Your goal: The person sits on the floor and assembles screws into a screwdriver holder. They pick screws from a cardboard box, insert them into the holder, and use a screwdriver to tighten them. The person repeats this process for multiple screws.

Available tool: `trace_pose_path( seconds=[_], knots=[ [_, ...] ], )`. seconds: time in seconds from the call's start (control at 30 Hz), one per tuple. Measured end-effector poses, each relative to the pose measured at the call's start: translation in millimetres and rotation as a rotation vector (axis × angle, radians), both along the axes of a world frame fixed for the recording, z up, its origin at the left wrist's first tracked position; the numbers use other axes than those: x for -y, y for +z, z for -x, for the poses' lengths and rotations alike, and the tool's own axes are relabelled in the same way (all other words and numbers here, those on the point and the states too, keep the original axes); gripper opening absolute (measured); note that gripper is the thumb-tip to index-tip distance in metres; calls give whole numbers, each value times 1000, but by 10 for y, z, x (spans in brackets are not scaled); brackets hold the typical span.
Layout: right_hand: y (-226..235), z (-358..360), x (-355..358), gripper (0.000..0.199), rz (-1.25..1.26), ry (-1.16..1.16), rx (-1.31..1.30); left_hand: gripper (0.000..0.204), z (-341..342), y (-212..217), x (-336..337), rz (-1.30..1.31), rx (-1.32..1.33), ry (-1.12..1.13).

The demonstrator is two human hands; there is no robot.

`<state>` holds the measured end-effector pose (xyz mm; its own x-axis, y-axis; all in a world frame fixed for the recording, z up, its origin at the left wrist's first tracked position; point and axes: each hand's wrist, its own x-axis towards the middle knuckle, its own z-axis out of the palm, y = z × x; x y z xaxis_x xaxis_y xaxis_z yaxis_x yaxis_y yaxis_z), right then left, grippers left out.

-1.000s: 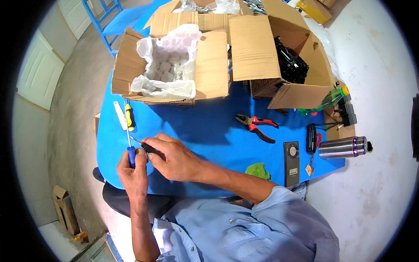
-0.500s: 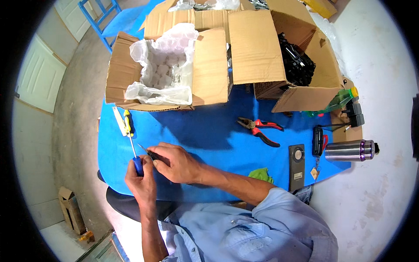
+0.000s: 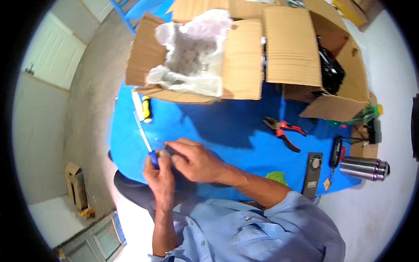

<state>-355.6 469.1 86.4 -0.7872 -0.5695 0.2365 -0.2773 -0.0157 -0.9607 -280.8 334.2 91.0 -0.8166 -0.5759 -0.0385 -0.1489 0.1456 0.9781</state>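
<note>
My left hand (image 3: 159,177) is closed round the blue handle of a screwdriver (image 3: 153,158), whose long metal shaft points away toward the far left. Close against it, my right hand (image 3: 198,162) pinches a small dark piece with a thin pointed end (image 3: 160,143). Fingers hide most of that piece, and blur keeps its kind from showing. Both hands are just above the near left part of the blue table (image 3: 218,126). Past the screwdriver's tip lies a yellow-and-black handled tool (image 3: 146,109), beside a pale flat strip.
An open carton (image 3: 242,61) lined with white plastic stands at the back; another carton (image 3: 293,52) holds black parts. Red-handled pliers (image 3: 286,131) lie mid-table. To the right are a green cloth (image 3: 276,177), a flat grey device (image 3: 312,174), a steel flask (image 3: 363,168) and a green bottle (image 3: 364,115).
The whole view has shifted, so the table and boxes sit farther right in the picture. My hands stay close together, still holding the screwdriver and the small dark piece.
</note>
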Motion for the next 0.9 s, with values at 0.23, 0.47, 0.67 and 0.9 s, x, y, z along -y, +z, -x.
trace_pose_path(
  seconds=[0.23,0.47,0.67,0.9],
  knots=[
    [131,-23,-2,36,-31,25,98,31,-9,262,18,-514,148,-3],
    [212,-30,-15,37,20,120,616,28,-71,245,13,-380,126,38],
    [181,-4,-30,40,0,154,616,20,-74,228,-29,-123,61,59],
    [228,-15,-12,38,-37,146,604,16,-43,265,-36,-17,53,48]
  ],
)
